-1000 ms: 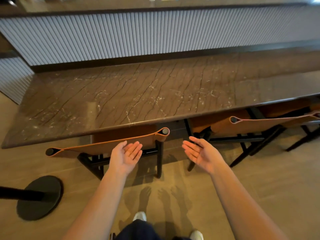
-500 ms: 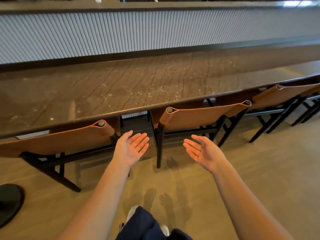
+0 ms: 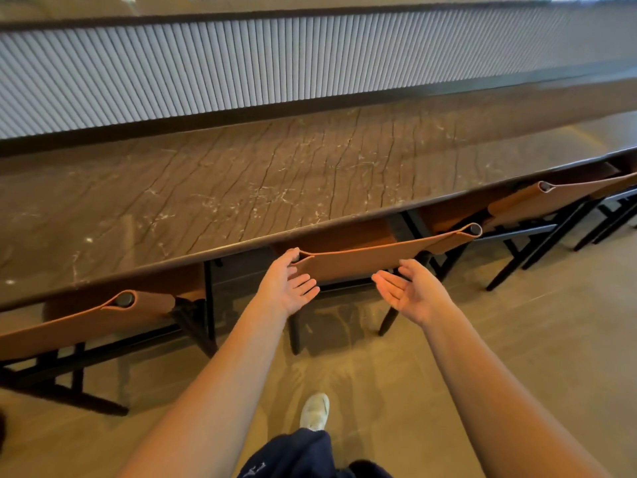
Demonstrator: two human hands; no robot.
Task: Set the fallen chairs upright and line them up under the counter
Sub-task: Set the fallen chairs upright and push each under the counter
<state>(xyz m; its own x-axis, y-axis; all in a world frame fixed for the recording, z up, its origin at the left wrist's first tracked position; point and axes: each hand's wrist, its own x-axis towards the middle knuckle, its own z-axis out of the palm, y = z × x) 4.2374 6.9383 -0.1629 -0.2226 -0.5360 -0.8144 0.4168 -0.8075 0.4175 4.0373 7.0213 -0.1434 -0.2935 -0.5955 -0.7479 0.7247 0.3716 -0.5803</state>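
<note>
Chairs with tan leather sling backs and black frames stand upright in a row, their seats tucked under the near edge of the brown veined stone counter (image 3: 241,194). I count three: the left chair (image 3: 103,315) at the near left, the middle chair (image 3: 372,260) straight ahead, and the right chair (image 3: 551,198) farther off to the right. I have the left hand (image 3: 286,288) at the left end of the middle chair's backrest, thumb raised over the top of the post there, the other fingers straight and slightly apart, curled round nothing. The right hand (image 3: 410,291) is palm up in front of the same backrest, right of its centre, fingers relaxed and loosely together; I cannot tell whether the thumb touches the leather. Beyond the counter runs a pale ribbed panel (image 3: 241,63). Below the forearms, one white shoe (image 3: 314,410) stands on the beige floor (image 3: 517,339).
</note>
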